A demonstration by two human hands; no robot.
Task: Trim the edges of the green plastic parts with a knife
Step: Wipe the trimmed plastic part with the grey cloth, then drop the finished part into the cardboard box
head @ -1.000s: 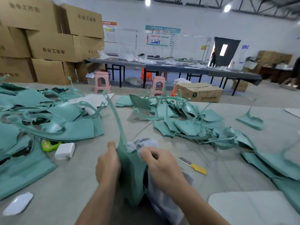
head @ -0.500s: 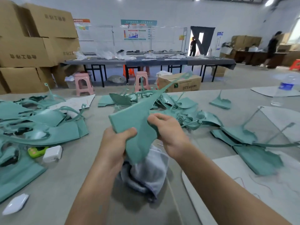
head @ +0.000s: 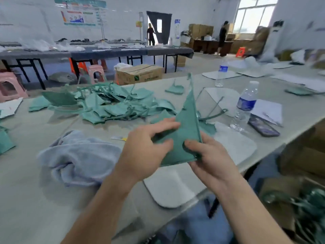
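Both hands hold one triangular green plastic part point(head: 184, 132) upright above the table's right edge, its thin tip pointing up. My left hand point(head: 146, 147) grips its left side, fingers spread over the face and thumb on the near face. My right hand point(head: 209, 155) pinches its lower right corner. A heap of green parts and trimmed strips point(head: 112, 104) lies behind on the table. The knife point(head: 119, 138) shows only as a yellow and white sliver left of my left hand.
A crumpled lilac towel point(head: 75, 155) lies left of my hands. White mats point(head: 233, 145) lie under and right of the part. Two water bottles point(head: 244, 106) and a phone point(head: 263, 127) stand at right. Boxes of green scrap point(head: 299, 199) sit below the table edge.
The view has swung right. Both hands carried the green part from over the towel to the right, above the white mat, and turned it so its tip points up.
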